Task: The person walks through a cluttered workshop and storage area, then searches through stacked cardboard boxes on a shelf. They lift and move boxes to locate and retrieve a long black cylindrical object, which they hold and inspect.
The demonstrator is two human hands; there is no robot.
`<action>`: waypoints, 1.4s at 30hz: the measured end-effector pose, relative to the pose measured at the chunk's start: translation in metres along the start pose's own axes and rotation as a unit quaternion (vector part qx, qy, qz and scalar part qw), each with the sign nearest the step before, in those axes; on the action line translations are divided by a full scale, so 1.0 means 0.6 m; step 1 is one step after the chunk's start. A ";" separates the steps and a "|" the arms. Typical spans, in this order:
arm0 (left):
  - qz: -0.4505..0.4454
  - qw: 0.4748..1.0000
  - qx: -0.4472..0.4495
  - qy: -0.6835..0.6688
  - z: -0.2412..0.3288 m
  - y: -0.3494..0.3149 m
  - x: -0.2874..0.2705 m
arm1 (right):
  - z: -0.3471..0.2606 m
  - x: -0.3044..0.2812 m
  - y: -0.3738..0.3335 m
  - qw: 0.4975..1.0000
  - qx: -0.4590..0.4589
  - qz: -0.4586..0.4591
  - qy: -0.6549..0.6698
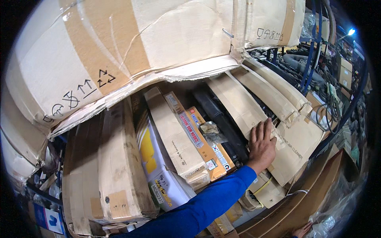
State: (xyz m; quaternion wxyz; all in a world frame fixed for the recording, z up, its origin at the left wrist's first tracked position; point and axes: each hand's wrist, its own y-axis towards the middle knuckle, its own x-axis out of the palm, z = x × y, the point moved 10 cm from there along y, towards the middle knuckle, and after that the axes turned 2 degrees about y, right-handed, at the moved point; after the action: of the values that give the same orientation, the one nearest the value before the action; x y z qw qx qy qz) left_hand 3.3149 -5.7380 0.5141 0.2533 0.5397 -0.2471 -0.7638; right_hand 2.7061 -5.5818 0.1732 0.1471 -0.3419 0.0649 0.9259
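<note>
My left hand (262, 146), in a blue sleeve, reaches across from the lower left. Its fingers are spread over the near end of a long narrow cardboard box (236, 101), touching it without closing around it. Just left of the hand lies a black cylindrical part (216, 113). A flat cardboard box (297, 150) is to the hand's right. At the bottom edge my right hand (303, 230) shows only in part, fingers stretched out beside clear plastic wrap (329, 218) and a long brown carton (293, 206).
A large taped carton (178, 35) overhangs the shelf. Beneath it stand an orange-and-blue box (214, 154), a slim tan box (178, 139), a white-and-yellow package (158, 158) and a worn carton (123, 166). Blue metal uprights (311, 51) and cables (333, 103) are at the right.
</note>
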 end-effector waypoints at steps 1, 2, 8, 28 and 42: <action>0.000 1.000 0.002 0.005 -0.004 -0.001 0.000 | -0.010 0.001 0.010 1.000 -0.010 -0.021 0.016; 0.000 1.000 0.006 0.004 0.000 0.000 -0.002 | -0.011 0.015 0.015 0.998 -0.015 -0.044 0.030; 0.006 1.000 0.019 -0.010 0.013 0.003 0.009 | -0.005 0.143 0.032 0.996 -0.028 0.005 -0.081; -0.005 1.000 0.022 -0.012 0.014 0.005 -0.006 | -0.004 0.051 0.014 0.998 -0.005 -0.050 -0.027; 0.030 0.999 0.021 -0.029 0.007 -0.004 -0.021 | -0.017 0.029 0.039 0.995 -0.052 -0.083 0.006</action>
State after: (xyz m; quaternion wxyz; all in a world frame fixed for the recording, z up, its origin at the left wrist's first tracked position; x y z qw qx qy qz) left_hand 3.3141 -5.7276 0.5224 0.2579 0.5147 -0.2862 -0.7659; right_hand 2.6921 -5.6024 0.1544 0.2052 -0.3587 -0.0108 0.9106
